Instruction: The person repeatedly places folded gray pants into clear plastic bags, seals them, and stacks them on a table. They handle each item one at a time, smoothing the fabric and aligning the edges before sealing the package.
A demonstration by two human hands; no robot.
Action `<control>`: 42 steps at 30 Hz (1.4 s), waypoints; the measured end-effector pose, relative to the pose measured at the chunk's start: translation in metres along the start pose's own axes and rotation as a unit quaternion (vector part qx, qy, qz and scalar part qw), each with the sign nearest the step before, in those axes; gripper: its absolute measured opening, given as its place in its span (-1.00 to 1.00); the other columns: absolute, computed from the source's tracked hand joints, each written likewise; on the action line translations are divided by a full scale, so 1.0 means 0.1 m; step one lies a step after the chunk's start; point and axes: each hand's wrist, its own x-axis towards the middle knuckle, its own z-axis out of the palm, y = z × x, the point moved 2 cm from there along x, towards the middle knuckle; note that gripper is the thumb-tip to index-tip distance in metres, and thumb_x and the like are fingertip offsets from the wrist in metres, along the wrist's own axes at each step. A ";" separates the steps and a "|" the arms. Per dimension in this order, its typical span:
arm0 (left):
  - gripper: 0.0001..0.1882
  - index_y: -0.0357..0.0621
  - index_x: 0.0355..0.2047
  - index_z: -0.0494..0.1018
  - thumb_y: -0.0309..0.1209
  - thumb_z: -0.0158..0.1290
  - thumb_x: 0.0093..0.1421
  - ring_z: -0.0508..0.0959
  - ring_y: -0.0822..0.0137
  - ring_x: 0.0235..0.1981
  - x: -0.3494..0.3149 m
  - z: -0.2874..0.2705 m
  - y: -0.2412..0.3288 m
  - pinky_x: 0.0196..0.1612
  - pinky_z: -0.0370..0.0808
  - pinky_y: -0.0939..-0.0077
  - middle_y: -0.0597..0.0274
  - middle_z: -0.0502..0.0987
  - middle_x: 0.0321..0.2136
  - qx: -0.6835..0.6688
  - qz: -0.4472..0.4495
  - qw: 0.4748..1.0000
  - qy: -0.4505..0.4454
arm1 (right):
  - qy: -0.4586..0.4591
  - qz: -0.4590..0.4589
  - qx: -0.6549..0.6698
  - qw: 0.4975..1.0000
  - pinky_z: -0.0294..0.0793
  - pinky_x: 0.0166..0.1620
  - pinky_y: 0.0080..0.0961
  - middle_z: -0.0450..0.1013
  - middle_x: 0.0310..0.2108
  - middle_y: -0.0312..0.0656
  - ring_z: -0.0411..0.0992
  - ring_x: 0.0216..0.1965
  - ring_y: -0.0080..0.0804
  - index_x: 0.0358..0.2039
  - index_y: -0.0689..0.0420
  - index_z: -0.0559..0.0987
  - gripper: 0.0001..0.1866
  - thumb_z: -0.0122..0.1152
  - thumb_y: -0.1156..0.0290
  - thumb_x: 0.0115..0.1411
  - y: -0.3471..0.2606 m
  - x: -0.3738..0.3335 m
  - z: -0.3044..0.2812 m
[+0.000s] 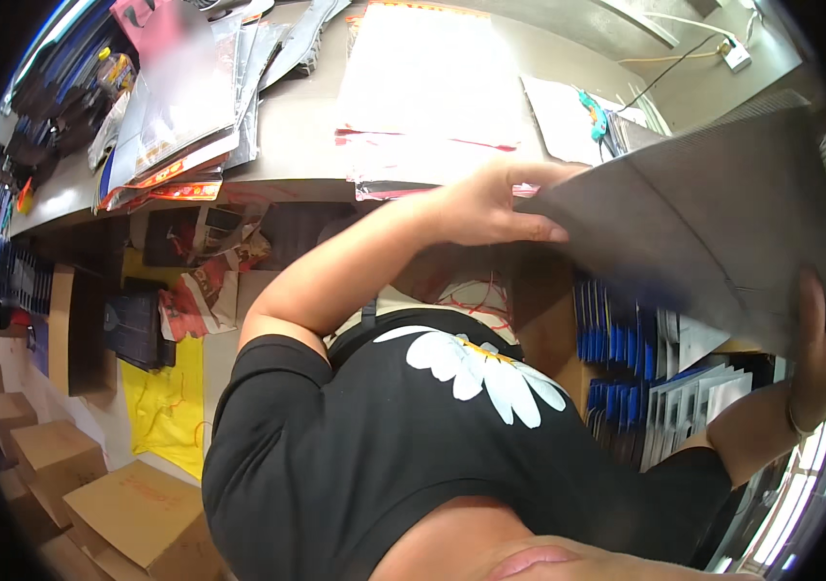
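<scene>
A large dark grey sheet (684, 223), flat, stiff-looking and crossed by a thin crease line, is held up at my right side. My left hand (500, 203) pinches its left edge, thumb apart from the fingers with the edge between them. At the sheet's lower right, my right hand (824, 349) grips the other end; one finger lies on the face and the rest are partly hidden. Beyond my left hand, a stack of white sheets with red edging (432, 77) lies on the table. A teal-handled tool (594, 116) rests near the sheet's upper left edge.
Clear plastic packs (176, 107) are piled on the grey table (301, 126) at left. Below the sheet, upright blue and white folders (664, 397) fill a box. Cardboard boxes (137, 513) and a yellow bag (166, 407) lie at lower left. A white power socket (737, 56) with cables sits upper right.
</scene>
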 end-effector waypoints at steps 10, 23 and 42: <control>-0.76 -0.22 -0.12 0.50 -0.44 0.07 0.21 0.57 0.42 -0.23 -0.44 -0.06 -0.37 -0.12 0.51 0.46 0.18 0.58 -0.23 -0.384 -0.131 0.884 0.232 | 0.123 0.261 -0.018 0.957 0.25 0.15 -0.34 0.34 0.08 -0.04 0.32 0.07 -0.34 0.18 0.19 0.30 -0.30 0.11 -0.05 0.19 0.40 -0.46 1.07; -0.56 -0.23 -0.03 0.44 -0.16 0.04 0.22 0.41 0.11 0.07 -0.30 -1.87 -1.81 0.16 0.28 0.31 0.03 0.45 0.02 0.414 -0.114 0.873 0.231 | 0.159 0.423 0.717 0.531 0.26 0.16 -0.38 0.34 0.08 -0.16 0.31 0.08 -0.37 0.15 0.22 0.30 -0.56 0.03 0.41 0.28 0.67 -1.07 2.28; -0.83 -0.05 -0.37 0.60 -0.30 0.14 0.05 0.55 0.11 -0.26 -0.45 -2.12 -2.03 -0.15 0.46 0.38 0.13 0.55 -0.30 0.367 -0.232 0.894 0.111 | -0.160 0.460 0.791 0.369 0.48 -0.16 -0.63 0.52 -0.30 -0.22 0.48 -0.27 -0.57 -0.19 0.24 0.52 -0.73 0.24 0.37 0.15 -0.92 -0.65 3.68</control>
